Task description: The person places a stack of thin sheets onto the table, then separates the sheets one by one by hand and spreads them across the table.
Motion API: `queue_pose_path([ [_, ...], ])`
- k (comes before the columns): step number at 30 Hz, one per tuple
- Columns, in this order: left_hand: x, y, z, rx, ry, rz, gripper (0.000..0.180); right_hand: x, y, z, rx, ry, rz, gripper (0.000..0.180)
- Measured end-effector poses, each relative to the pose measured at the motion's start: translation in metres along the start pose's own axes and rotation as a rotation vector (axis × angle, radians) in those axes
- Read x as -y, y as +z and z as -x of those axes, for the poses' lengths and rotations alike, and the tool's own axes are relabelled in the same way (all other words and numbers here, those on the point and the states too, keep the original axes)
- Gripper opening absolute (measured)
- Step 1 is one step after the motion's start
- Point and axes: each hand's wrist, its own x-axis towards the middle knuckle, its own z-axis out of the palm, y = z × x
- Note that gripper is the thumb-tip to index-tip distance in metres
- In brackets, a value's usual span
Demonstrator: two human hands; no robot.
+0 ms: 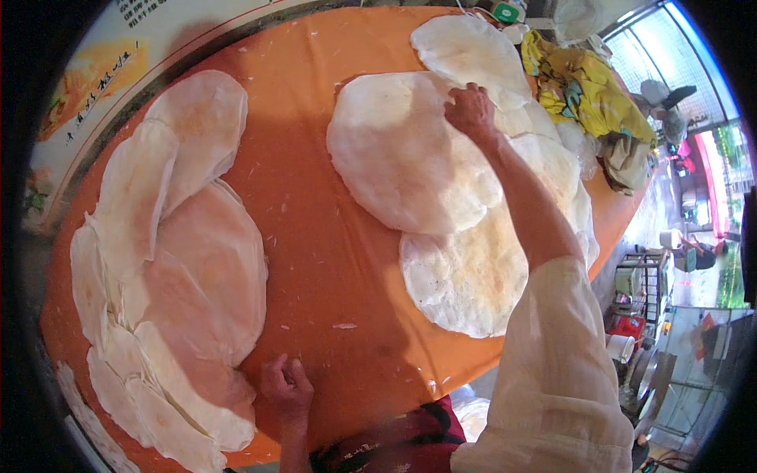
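Thin, pale, round flatbreads lie on an orange-covered table. My right hand (471, 110) reaches far across, its fingers curled down at the upper right edge of a large round flatbread (386, 150). It appears to pinch that edge, though the fingertips are partly hidden. Under and beside this sheet lie a browner flatbread (469, 276) and another flatbread (473, 59) farther back. My left hand (286, 386) is closed in a loose fist low over the table, with nothing showing in it. Just left of it is a pile of folded and overlapping flatbreads (209, 268).
A crumpled yellow cloth or bag (583, 83) and clear plastic lie at the far right edge of the orange table cover (303, 236). Small white crumbs are scattered on the cover. A printed board (102, 87) borders the far left. A metal rack (643, 284) stands off the table's right.
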Motion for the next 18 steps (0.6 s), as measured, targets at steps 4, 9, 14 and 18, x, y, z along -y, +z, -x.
queue_pose_path([
  [4,0.006,0.007,0.000,-0.033,0.050,0.016,0.014,-0.040,0.023,-0.038,0.449,0.239,0.064,0.041],
  [9,0.013,-0.001,0.006,-0.076,0.024,-0.026,0.015,-0.025,-0.003,-0.038,-0.120,-0.189,0.008,0.032],
  [14,0.002,-0.004,-0.004,0.038,-0.029,-0.082,0.015,0.016,-0.007,0.031,0.173,-0.335,-0.128,0.032],
  [18,0.005,0.002,-0.003,-0.035,0.000,-0.095,0.015,0.122,-0.032,0.019,0.111,-0.225,-0.299,0.018],
])
